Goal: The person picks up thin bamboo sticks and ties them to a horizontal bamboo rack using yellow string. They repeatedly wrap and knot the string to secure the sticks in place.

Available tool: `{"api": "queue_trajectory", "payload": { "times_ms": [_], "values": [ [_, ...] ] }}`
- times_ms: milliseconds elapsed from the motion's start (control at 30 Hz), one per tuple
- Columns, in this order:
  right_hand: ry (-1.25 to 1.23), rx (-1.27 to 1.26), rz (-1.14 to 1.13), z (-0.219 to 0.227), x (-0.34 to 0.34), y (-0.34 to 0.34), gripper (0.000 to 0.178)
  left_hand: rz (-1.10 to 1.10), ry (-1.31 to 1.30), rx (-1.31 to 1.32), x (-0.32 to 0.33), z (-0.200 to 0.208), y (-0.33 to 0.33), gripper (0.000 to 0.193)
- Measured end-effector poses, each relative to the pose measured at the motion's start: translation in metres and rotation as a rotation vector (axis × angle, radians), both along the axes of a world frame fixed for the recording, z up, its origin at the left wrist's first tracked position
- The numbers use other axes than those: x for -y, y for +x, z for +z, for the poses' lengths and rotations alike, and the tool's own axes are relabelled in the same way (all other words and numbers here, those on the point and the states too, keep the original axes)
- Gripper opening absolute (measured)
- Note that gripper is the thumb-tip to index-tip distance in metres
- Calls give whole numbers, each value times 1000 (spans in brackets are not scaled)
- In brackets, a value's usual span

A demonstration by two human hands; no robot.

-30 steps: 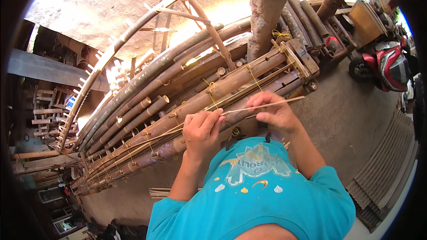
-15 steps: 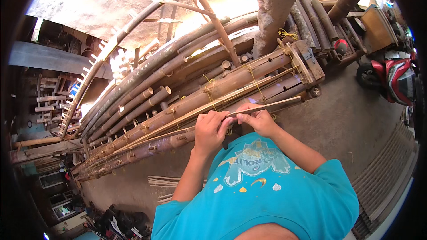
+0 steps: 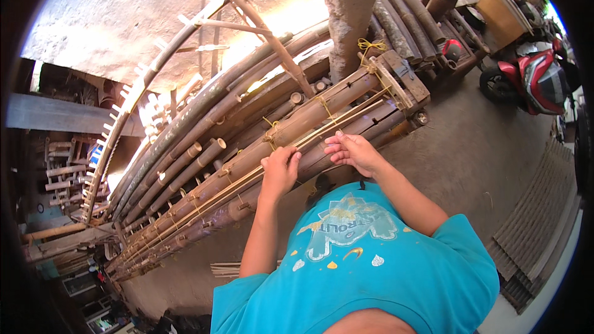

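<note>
Long bamboo strips run lengthwise in the gap between two thick bamboo poles tied with yellow cord. My left hand lies over these strips, its fingers curled down round a bamboo strip and its thumb held up beside them; the fingers cover the grip itself. To its right, my right hand hovers over the nearer pole. Its thumb and forefinger meet in a pinch, with the other fingers curled; anything between the tips is too small to make out.
A wooden end block closes the poles' right end, with loose yellow cord near it. More bamboo poles lie behind. A concrete post stands at the back. A red motorbike is at right; loose slats lie on the floor.
Both hands held one thin bamboo strip above the poles; that strip has left the right hand. The right hand has moved apart from the left. The whole view has shifted.
</note>
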State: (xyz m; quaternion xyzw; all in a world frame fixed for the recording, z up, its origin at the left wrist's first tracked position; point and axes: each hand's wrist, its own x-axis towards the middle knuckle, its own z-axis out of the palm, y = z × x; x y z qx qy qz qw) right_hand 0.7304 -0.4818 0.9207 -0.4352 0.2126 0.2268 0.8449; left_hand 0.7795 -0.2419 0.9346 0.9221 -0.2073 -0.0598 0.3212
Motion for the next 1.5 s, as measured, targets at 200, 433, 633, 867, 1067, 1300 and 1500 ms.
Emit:
{"api": "queue_trajectory", "payload": {
  "times_ms": [200, 433, 633, 867, 1067, 1300, 1500],
  "values": [
    [-331, 101, 54, 1, 41, -19, 35, -36, -156, 63, 46, -29, 35, 13],
    [-395, 155, -73, -3, 55, -42, 30, -59, -94, 51, 73, -44, 40, 15],
    [-459, 247, -186, -11, 73, -42, 27, -125, 17, -37, 58, -37, 48, 17],
    [-1323, 622, -282, -8, 96, -19, 24, -63, 26, 35, 67, -36, 41, 18],
    [-1914, 862, -170, -1, 119, 19, 21, -32, -79, -75, 60, -25, 30, 16],
    [-1708, 1119, 212, -25, 163, 68, 3, -146, -176, 35, 52, -47, 41, 16],
    [-1635, 1195, 305, -32, 180, 75, 12, -140, -112, 38, 58, -49, 40, 15]
  ]
}}
